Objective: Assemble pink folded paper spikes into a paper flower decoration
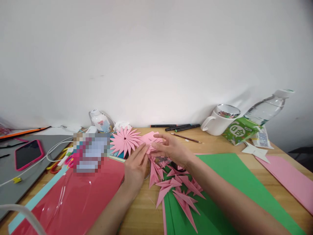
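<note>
My left hand [135,164] and my right hand [171,149] meet over the middle of the wooden table [141,212]. Together they pinch a folded pink paper piece [151,139] between fingers and thumbs. Just left of it lies a finished pink paper flower [124,141] with many pointed petals. Below my hands, several folded pink paper spikes [178,191] lie scattered, partly on a green sheet [232,182].
A red plastic-wrapped paper pack [73,199] lies at the left, with scissors [60,161], a cable and a pink-cased phone [28,154] beyond. Markers [182,127], a pencil [186,137], a white mug [218,120], a green carton [239,130], a water bottle [266,107] and pink sheets [288,176] sit at the back and right.
</note>
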The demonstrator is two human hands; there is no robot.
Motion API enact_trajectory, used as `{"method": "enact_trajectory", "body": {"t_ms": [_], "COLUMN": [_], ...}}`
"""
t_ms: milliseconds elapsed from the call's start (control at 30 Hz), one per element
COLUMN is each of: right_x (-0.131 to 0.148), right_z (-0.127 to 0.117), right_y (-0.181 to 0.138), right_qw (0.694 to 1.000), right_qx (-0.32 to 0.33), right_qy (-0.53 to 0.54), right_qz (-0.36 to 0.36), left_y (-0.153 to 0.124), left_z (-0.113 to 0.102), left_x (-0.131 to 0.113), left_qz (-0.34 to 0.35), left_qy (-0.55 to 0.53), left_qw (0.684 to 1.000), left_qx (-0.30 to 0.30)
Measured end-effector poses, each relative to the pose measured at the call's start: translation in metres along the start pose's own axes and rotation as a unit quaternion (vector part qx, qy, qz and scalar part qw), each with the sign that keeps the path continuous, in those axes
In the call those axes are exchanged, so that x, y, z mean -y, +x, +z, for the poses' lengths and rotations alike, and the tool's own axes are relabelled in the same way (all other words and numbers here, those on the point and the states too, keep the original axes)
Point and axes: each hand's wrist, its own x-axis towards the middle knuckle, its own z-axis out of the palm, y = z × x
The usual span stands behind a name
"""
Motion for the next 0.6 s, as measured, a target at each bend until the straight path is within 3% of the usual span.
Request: {"method": "enact_trajectory", "body": {"t_ms": [133, 267, 333, 433, 533, 600], "right_x": [-0.002, 0.006, 0.010, 0.016, 0.020, 0.023], "right_z": [-0.001, -0.005, -0.008, -0.011, -0.007, -0.004], "right_y": [0.004, 0.003, 0.001, -0.002, -0.005, -0.009], "right_qw": [0.999, 0.998, 0.994, 0.968, 0.925, 0.909], "right_qx": [-0.036, -0.041, -0.045, -0.036, -0.012, -0.021], "right_qy": [-0.020, -0.053, -0.098, -0.233, -0.355, -0.381], "right_qz": [-0.007, -0.012, -0.027, -0.083, -0.134, -0.169], "left_y": [0.000, 0.004, 0.009, 0.014, 0.017, 0.016], "left_z": [0.000, -0.001, -0.002, -0.003, -0.003, -0.003], "left_x": [-0.002, -0.010, -0.014, -0.016, -0.016, -0.015], "left_qz": [0.007, -0.123, -0.222, -0.352, -0.414, -0.427], "left_qy": [0.001, -0.099, -0.190, -0.316, -0.395, -0.434], "left_qw": [1.000, 0.985, 0.952, 0.876, 0.807, 0.777], "left_qx": [0.023, 0.073, 0.088, 0.096, 0.147, 0.157]}}
